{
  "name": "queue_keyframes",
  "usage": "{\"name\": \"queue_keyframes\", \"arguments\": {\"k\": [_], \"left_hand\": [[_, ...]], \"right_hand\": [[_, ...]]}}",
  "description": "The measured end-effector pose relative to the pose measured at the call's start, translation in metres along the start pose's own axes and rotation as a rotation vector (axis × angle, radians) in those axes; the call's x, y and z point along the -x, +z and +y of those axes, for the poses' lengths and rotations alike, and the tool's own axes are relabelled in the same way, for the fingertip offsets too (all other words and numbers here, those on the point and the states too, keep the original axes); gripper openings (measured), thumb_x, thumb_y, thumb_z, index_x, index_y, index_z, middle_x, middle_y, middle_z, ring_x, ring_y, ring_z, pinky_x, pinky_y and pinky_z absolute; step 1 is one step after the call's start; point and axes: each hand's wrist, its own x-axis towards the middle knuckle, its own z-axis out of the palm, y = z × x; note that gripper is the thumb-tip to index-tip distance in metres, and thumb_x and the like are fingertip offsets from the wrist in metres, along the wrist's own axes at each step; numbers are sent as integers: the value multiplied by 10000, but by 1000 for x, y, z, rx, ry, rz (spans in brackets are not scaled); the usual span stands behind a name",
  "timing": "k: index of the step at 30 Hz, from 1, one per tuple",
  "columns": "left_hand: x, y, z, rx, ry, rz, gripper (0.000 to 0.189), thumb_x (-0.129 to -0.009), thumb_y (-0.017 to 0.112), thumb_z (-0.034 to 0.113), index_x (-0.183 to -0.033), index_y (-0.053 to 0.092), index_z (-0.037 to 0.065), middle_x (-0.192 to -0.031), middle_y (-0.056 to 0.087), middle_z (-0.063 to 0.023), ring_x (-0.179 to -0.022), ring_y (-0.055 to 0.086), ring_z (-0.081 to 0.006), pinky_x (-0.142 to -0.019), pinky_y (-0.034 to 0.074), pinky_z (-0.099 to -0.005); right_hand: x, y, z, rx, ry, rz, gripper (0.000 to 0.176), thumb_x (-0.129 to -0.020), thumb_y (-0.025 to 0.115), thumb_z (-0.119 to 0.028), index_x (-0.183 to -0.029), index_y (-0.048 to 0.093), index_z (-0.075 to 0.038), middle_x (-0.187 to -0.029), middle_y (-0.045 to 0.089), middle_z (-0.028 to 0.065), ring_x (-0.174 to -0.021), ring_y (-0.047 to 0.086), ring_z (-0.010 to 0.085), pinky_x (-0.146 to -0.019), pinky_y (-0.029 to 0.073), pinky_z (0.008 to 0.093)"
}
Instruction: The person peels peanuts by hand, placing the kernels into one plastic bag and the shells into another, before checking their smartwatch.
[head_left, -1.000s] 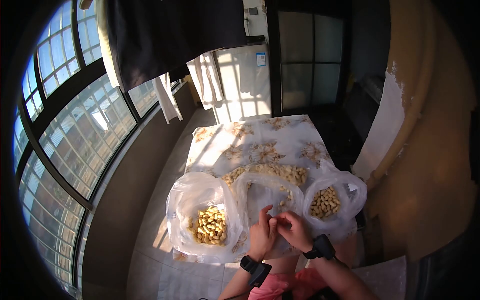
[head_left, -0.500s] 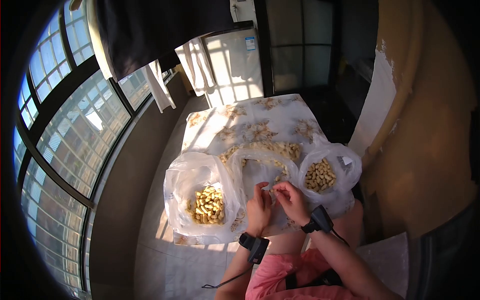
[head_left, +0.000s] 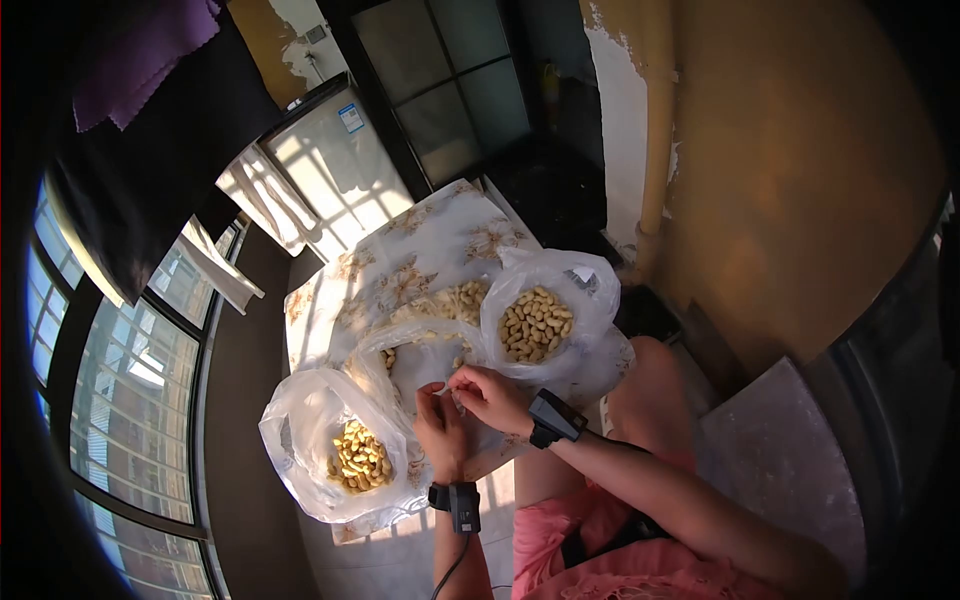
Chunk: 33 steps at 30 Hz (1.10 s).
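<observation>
My left hand [head_left: 440, 428] and my right hand [head_left: 492, 396] meet at the fingertips over the near part of the table. Both are closed in a pinch around a small pale peanut [head_left: 448, 391], mostly hidden by the fingers. To the left, a white plastic bag [head_left: 285, 415] stands open with sunlit peanuts [head_left: 360, 457] in its bottom. Beyond my right hand, another open plastic bag [head_left: 598, 305] holds more unshelled peanuts [head_left: 536, 325]. Between them lies a third clear plastic bag [head_left: 372, 350], with loose peanuts [head_left: 466, 296] around its far side.
A flowered cloth covers the table [head_left: 440, 225]. Windows [head_left: 135, 390] line the left side, with dark hanging clothes [head_left: 140, 190] at upper left. Behind the table stands a white fridge [head_left: 345, 165]. A brown wall [head_left: 800, 180] with a pipe [head_left: 655, 120] rises on the right.
The whole view has turned and tilted, so the table and bags appear further left. My hands stay together at the fingertips, the right one now lying closer over the left.
</observation>
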Motion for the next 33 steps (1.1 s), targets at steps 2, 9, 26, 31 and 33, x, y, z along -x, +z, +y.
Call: {"name": "queue_keyframes", "arguments": {"k": [2,9,26,31,33], "left_hand": [[0,0,2,7,-16,-9,140,-942,579,74,-1073,603,30,-695,643,-125,-579,619,-238,-565,469,-363],[0,-1,3,7,-39,-13,123,-949,604,98,-1046,627,25,-747,675,-130,-616,648,-226,-581,490,-354],[0,-7,12,-26,-20,-31,180,-932,609,89,-1110,612,59,-694,656,-142,-620,659,-334,-571,493,-410],[-2,-9,14,-18,-73,-61,198,-910,638,85,-1105,610,68,-707,662,-132,-623,666,-316,-566,498,-400],[-1,-9,11,-15,-82,-63,192,-911,632,72,-1102,616,55,-718,667,-122,-612,662,-277,-568,495,-368]], "right_hand": [[0,1,2,-16,-7,16,134,-912,582,-6,-1046,597,-4,-936,664,110,-802,660,210,-701,529,327],[1,0,-2,-17,-18,-10,119,-950,583,-2,-1068,598,2,-913,655,50,-801,651,116,-678,534,262],[1,-4,-12,-93,114,-28,143,-952,590,3,-1095,600,9,-947,664,78,-749,641,128,-668,524,270],[0,-7,-14,-65,132,-75,136,-968,588,-4,-1104,601,7,-960,656,68,-786,643,124,-685,543,270],[0,-6,-16,-123,170,-49,135,-977,587,-8,-1111,603,4,-979,651,61,-822,644,124,-705,562,271]]}}
